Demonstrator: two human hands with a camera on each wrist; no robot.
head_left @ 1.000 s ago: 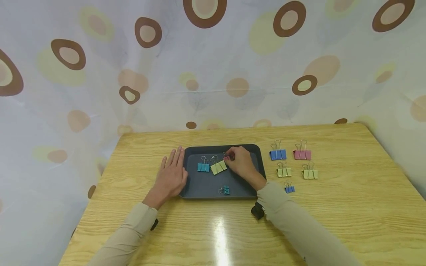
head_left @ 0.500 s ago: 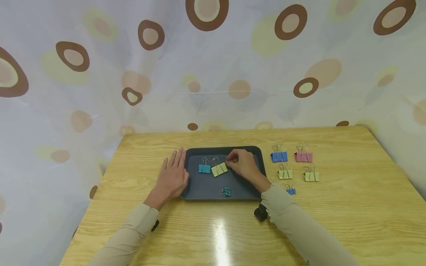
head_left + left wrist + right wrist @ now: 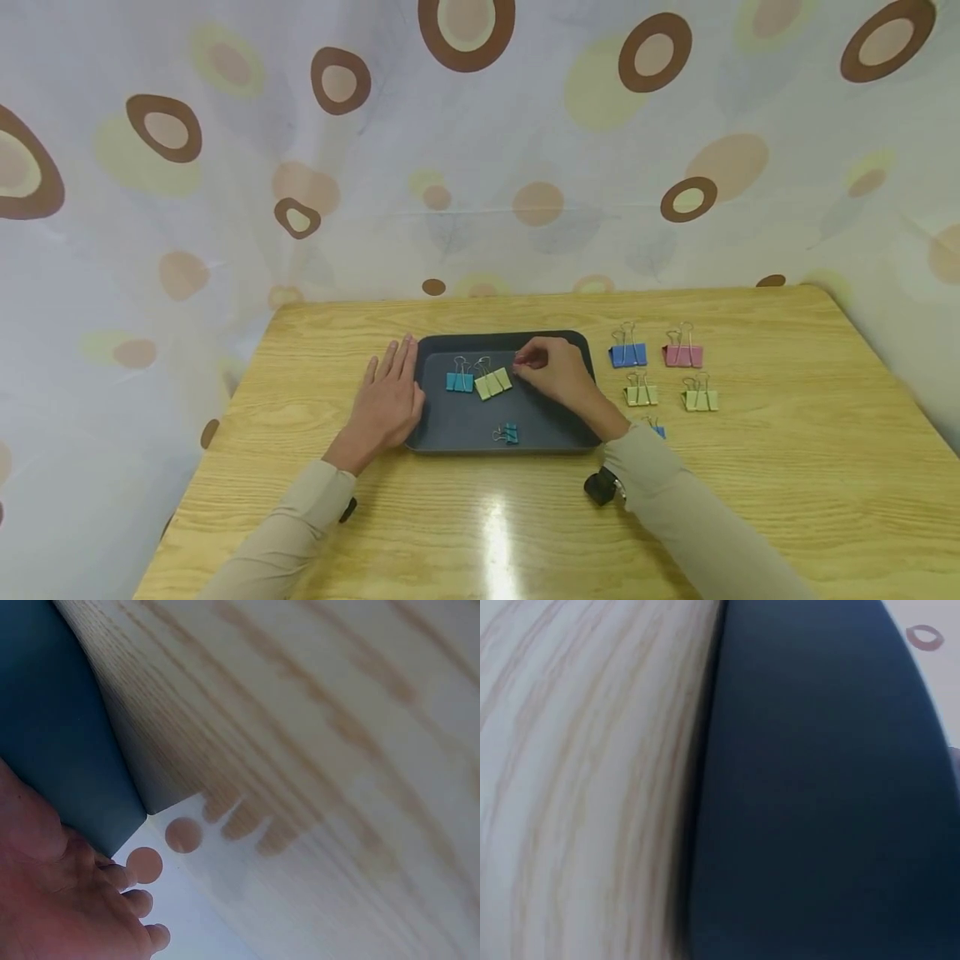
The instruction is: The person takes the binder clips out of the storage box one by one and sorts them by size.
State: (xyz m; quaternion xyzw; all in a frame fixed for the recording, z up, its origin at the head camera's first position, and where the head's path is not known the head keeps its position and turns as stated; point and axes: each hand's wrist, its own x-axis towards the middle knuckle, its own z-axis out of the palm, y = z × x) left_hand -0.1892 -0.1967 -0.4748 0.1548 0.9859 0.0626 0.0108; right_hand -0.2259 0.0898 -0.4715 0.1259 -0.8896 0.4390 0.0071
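Observation:
A dark grey tray (image 3: 453,425) lies on the wooden table; its side wall (image 3: 817,787) fills much of the right wrist view. Along its left rim rests my left hand (image 3: 384,400), fingers straight. Over the tray's right half, my right hand (image 3: 555,371) pinches a small pink binder clip (image 3: 519,367), mostly hidden by the fingers. Just left of those fingertips lies a yellow binder clip (image 3: 492,383), beside a teal binder clip (image 3: 460,382). A smaller teal binder clip (image 3: 511,433) lies near the tray's front edge.
Right of the tray stand a blue binder clip (image 3: 628,355), a pink one (image 3: 683,357) and two yellow ones, the nearer a yellow binder clip (image 3: 641,395). My right sleeve (image 3: 675,500) partly covers a small blue binder clip (image 3: 658,432). A patterned curtain (image 3: 480,250) hangs behind the table.
My right hand has shifted slightly right, away from the yellow binder clip, with the pink binder clip in its fingertips. The right sleeve now overlaps the small blue clip. My left hand stays put.

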